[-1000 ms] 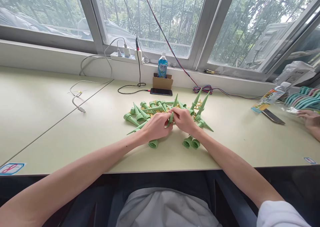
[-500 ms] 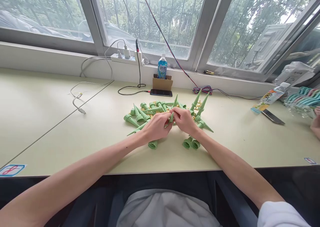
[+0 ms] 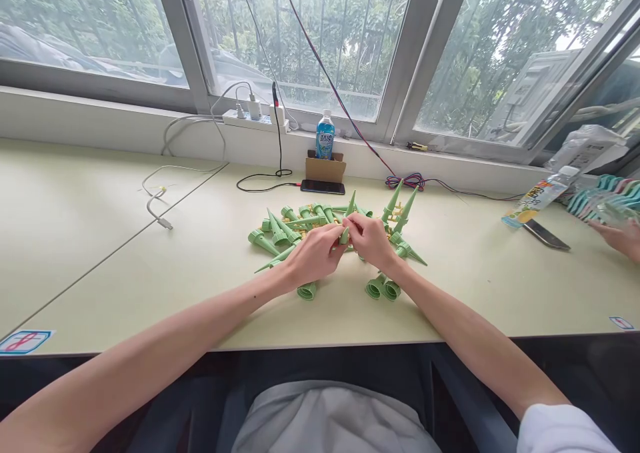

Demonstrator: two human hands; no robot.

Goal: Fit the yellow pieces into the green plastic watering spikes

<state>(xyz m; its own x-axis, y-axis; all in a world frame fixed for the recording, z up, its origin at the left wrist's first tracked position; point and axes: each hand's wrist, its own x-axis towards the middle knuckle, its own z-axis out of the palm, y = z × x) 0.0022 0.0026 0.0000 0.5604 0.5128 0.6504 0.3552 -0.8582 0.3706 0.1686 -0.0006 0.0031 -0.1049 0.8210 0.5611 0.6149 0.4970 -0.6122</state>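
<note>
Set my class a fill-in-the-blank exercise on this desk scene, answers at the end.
1. The spike between the left hand and right hand is coloured ____.
2. The phone lies in ____ of the box.
3. The upright bottle is mostly ____.

Missing words: green; front; blue.

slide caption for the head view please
Left hand holding a green plastic spike, right hand close beside, amid more green spikes.

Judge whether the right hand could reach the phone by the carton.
Probably: the phone lies beyond the green cones, which the right hand could likely reach over, though it is busy beside the held cone.
</note>
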